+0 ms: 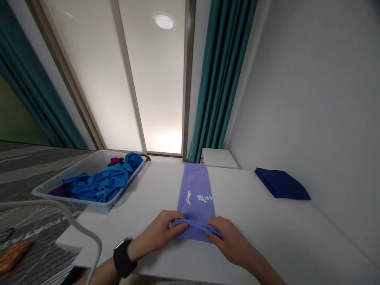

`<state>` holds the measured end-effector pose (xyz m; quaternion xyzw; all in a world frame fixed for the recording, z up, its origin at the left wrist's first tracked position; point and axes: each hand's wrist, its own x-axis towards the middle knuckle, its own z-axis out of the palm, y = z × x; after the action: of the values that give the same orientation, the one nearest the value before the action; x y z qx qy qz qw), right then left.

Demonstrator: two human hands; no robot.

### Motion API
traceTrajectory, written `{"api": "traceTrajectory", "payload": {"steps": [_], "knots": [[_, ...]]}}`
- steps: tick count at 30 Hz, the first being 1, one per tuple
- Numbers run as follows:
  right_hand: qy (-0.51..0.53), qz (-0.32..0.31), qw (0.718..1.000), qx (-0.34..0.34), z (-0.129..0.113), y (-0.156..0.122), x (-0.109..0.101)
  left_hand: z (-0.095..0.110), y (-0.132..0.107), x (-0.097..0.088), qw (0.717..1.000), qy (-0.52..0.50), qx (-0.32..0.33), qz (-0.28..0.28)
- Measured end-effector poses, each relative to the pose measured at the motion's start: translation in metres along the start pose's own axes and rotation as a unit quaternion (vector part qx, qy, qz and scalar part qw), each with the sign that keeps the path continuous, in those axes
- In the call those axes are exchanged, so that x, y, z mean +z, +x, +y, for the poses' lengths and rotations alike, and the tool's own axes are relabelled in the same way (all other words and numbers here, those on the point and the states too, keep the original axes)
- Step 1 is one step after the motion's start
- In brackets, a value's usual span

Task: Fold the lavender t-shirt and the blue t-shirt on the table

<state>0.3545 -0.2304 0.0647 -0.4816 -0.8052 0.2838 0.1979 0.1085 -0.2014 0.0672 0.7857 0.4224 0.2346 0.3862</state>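
A light purple shirt (pixel 194 182), folded into a long narrow strip with white lettering and a logo, lies on the white table (pixel 237 245). My left hand (pixel 166 228) pinches the left end of a fold across its near part. At the right end of that same fold, my right hand (pixel 227 239) grips the cloth between thumb and fingers. The near edge of the strip lies flat under the raised fold. A dark watch (pixel 124 257) is on my left wrist.
A clear plastic bin (pixel 109 206) at the left holds crumpled blue clothes (pixel 101 184) and some red and purple cloth. A folded navy garment (pixel 282 184) lies at the right near the wall. Behind the table stands a white cabinet (pixel 219 158). A grey cable or tube (pixel 80 225) curves at lower left.
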Motion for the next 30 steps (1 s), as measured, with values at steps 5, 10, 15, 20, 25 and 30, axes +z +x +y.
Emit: {"api": "traceTrajectory", "payload": {"steps": [5,10,15,20,25,30], "knots": [[0.025,0.004,1.000,0.012,0.015,0.045,-0.021,-0.009,0.041,-0.015,1.000,0.003,-0.003,0.026],[0.004,0.009,0.999,0.032,0.044,0.092,-0.026,-0.035,0.085,-0.020,0.998,0.028,-0.004,0.060],[-0.087,0.009,0.990,0.111,0.062,0.126,-0.017,-0.061,0.117,-0.019,0.993,0.075,-0.019,0.087],[-0.165,0.008,0.969,0.182,0.066,0.137,-0.005,-0.076,0.125,-0.012,0.984,0.124,-0.072,0.106],[-0.222,-0.006,0.957,0.188,0.061,0.132,0.003,-0.072,0.121,-0.008,0.973,0.173,-0.107,0.107],[-0.219,0.011,0.963,0.153,0.057,0.122,0.005,-0.064,0.113,-0.007,0.971,0.197,-0.103,0.089]]}}
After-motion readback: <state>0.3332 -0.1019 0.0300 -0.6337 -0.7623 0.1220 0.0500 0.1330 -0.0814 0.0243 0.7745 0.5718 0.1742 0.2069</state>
